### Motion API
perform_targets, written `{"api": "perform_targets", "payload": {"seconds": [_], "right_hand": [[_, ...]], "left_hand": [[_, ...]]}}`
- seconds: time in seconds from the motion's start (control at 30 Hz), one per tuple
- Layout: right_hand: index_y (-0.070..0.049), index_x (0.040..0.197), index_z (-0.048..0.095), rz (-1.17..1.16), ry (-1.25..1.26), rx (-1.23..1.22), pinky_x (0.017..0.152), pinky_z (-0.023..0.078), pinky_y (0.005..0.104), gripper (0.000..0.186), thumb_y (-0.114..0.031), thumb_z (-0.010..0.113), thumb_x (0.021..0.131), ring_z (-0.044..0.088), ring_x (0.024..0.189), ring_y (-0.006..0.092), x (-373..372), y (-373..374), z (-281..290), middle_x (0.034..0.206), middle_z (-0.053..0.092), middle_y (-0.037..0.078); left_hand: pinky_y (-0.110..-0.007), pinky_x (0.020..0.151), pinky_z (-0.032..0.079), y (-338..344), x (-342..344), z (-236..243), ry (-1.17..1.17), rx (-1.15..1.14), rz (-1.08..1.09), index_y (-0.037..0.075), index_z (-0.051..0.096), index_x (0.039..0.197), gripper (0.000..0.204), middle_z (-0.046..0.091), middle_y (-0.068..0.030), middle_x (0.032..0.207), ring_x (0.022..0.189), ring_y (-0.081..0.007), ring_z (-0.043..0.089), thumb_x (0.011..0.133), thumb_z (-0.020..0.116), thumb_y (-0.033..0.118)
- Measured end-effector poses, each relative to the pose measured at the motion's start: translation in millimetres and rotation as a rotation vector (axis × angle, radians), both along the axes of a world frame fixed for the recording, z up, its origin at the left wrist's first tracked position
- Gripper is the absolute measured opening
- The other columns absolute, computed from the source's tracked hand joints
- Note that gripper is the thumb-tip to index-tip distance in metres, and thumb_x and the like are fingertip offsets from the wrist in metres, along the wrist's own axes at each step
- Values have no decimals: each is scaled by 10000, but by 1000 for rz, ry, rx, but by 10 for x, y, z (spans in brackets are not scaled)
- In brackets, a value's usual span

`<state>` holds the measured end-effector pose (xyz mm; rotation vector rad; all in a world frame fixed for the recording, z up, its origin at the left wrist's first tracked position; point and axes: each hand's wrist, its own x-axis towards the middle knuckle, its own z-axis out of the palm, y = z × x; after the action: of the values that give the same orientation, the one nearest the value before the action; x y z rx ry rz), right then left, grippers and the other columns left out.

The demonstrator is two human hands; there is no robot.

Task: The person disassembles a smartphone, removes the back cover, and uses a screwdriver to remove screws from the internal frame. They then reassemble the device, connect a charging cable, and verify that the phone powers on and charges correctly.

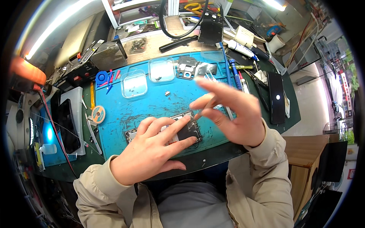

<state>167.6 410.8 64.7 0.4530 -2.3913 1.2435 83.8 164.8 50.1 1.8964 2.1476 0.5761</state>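
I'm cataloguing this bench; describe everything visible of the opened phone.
The opened phone lies flat on the blue mat, roughly left to right, insides exposed: a black panel, silvery parts at the left end. The left hand lies spread on it, hiding its middle. The right hand holds a slim tool near its upper right; contact unclear.

A phone (pixel 188 131) lies on the mat (pixel 114 127) (two tubs (pixel 162 71) behind it), a spool (pixel 98 114) to its left.

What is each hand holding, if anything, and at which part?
The right hand pinches a slim tool, kind unclear, above its lower end; the left hand merely rests on the opened phone.
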Motion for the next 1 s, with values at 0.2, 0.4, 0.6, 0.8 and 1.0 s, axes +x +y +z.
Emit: {"api": "perform_targets", "payload": {"seconds": [0.2, 0.4, 0.6, 0.8, 1.0], "right_hand": [[16, 1300, 570, -209, 111, -385, 802, 598, 280, 324, -18, 671, 994, 777, 956, 207, -292, -175, 79, 1016, 772, 156], [21, 1147, 637, -187, 3, -310, 829, 601, 277, 183, -37, 696, 984, 770, 965, 171, -872, -313, -212, 1024, 792, 131], [17, 1227, 612, -121, -86, -183, 861, 591, 266, 243, -7, 677, 993, 730, 983, 121, -928, -464, -265, 1074, 773, 114], [23, 1237, 617, -153, -55, -215, 846, 597, 279, 268, -31, 690, 985, 755, 957, 151, -930, -461, -307, 1037, 781, 119], [32, 1232, 624, -121, 13, -298, 813, 609, 276, 284, -43, 707, 971, 775, 935, 162, -833, -459, -221, 994, 791, 115]], "left_hand": [[-478, 1051, 410, -84, -106, 54, -83, 79, -29, 155, 701, 1281, 569, 541, -111, 1506, 1279, -321, 532, 777, 838, 381], [-389, 758, 542, -345, -677, 193, -78, 202, 363, 31, 741, 1038, 216, 728, -126, 974, 861, -299, 696, 878, 791, 168], [-346, 705, 536, -539, -1090, 2, 68, 363, 722, 13, 740, 1041, 147, 724, -128, 940, 795, -257, 685, 909, 738, 78], [-348, 714, 540, -392, -952, -148, 51, 396, 635, 51, 738, 1087, 207, 714, -101, 962, 823, -256, 684, 884, 766, 84], [-365, 758, 540, -261, -819, -182, 51, 423, 503, 53, 743, 1020, 186, 695, -85, 948, 899, -269, 675, 846, 803, 83]]}}
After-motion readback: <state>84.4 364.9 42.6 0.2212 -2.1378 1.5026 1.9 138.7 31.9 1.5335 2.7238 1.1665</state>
